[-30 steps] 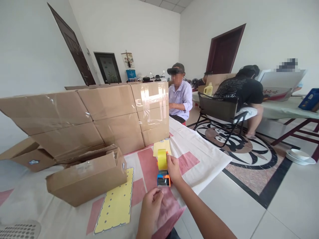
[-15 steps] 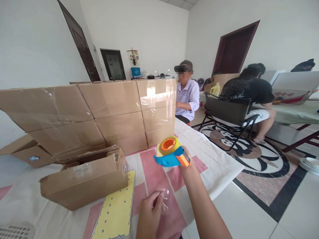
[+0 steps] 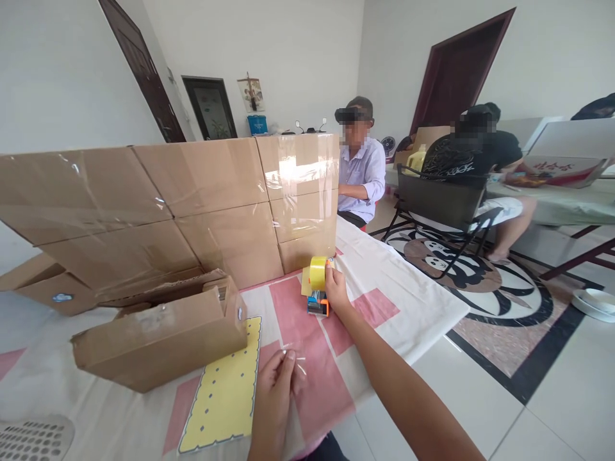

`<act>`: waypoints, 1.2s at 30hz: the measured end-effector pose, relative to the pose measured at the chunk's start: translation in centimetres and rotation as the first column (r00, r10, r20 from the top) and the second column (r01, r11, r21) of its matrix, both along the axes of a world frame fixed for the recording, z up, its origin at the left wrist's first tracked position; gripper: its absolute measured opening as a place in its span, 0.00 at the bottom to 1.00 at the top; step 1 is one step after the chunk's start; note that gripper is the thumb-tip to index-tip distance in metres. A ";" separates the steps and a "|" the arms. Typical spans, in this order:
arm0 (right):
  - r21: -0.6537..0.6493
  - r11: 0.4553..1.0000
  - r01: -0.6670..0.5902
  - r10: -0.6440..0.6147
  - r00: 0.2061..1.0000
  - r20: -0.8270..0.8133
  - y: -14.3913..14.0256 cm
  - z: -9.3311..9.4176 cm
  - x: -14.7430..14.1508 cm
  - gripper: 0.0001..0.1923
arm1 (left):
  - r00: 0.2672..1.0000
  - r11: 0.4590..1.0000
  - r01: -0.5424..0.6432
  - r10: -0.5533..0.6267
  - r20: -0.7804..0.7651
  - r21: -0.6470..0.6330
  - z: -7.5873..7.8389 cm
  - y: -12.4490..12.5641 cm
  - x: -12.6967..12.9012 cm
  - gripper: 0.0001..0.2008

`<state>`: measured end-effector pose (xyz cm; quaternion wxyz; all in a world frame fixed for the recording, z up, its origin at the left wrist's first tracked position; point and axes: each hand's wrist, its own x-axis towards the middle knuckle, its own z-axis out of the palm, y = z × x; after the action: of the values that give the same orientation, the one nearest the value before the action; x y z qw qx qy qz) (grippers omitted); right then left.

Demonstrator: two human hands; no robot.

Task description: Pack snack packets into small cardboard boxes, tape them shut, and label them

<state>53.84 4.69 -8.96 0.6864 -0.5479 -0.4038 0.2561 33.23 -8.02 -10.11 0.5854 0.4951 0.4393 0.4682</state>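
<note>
Your right hand [image 3: 336, 291] has brought the tape roller [image 3: 318, 289] back down onto the surface [image 3: 384, 301]. Your left hand [image 3: 273, 390] now pinches a clear strip of tape [image 3: 298, 366].

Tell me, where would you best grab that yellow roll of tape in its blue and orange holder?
Probably by the blue and orange handle below the yellow tape roll, coming from the right side, as the right hand does; the roll stands upright on the cloth-covered table, that side open.

Tape dispenser [image 3: 317, 285] on bench [image 3: 413, 314] under my right hand [image 3: 336, 289]; stacked boxes [image 3: 192, 205] behind; open box [image 3: 158, 336] left; sheet [image 3: 223, 394] before it.
</note>
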 end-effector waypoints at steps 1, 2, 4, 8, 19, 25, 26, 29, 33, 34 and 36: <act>-0.007 1.000 0.001 -0.001 1.000 -0.004 -0.1 0.0 0.0 0.34 | 1.000 1.000 0.000 0.000 0.002 0.007 0.2 -0.1 0.0 0.23; -0.013 1.000 0.004 -0.004 1.000 -0.008 -0.1 0.1 0.1 0.34 | 1.000 1.000 0.001 -0.001 0.001 0.017 0.5 -0.2 -0.1 0.22; -0.022 1.000 0.017 -0.017 1.000 -0.011 -0.4 0.6 0.7 0.33 | 1.000 0.999 0.010 -0.010 0.009 0.050 0.9 -0.3 -0.6 0.22; 0.032 0.987 0.155 -0.155 0.988 0.007 -1.7 2.5 2.3 0.25 | 1.000 0.992 -0.008 0.005 0.022 0.129 1.3 -0.1 -3.5 0.21; -0.087 0.675 -0.733 0.633 0.514 0.580 -4.6 15.7 -12.3 0.13 | 0.986 0.931 -0.103 0.142 -0.090 0.349 8.3 3.8 -12.1 0.14; -0.239 0.537 -0.809 0.704 0.274 0.655 -1.8 17.4 -16.7 0.10 | 0.974 0.919 -0.131 0.189 -0.125 0.371 10.8 5.2 -13.6 0.11; -0.216 0.539 -0.814 0.701 0.291 0.652 -1.2 17.2 -17.1 0.10 | 0.974 0.919 -0.152 0.202 -0.104 0.363 11.0 5.5 -13.7 0.12; -0.181 0.541 -0.821 0.682 0.303 0.665 0.4 16.7 -18.0 0.10 | 0.972 0.935 -0.195 0.226 -0.071 0.297 11.8 6.3 -14.1 0.14; -0.196 0.576 -0.794 0.643 0.292 0.708 2.0 16.6 -19.8 0.11 | 0.961 0.961 -0.229 0.249 -0.124 0.155 13.3 7.3 -15.0 0.20; -0.194 0.583 -0.789 0.641 0.300 0.706 2.4 16.6 -20.3 0.11 | 0.961 0.969 -0.218 0.234 -0.147 0.119 13.7 7.4 -15.3 0.23; -0.184 0.596 -0.781 0.636 0.320 0.702 3.3 16.7 -21.0 0.11 | 0.962 0.984 -0.172 0.178 -0.205 0.049 14.4 7.6 -16.0 0.31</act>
<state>32.86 7.95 7.76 0.3385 -0.2982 -0.8538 0.2600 17.20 -0.43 4.33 0.4846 0.5097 0.5331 0.4702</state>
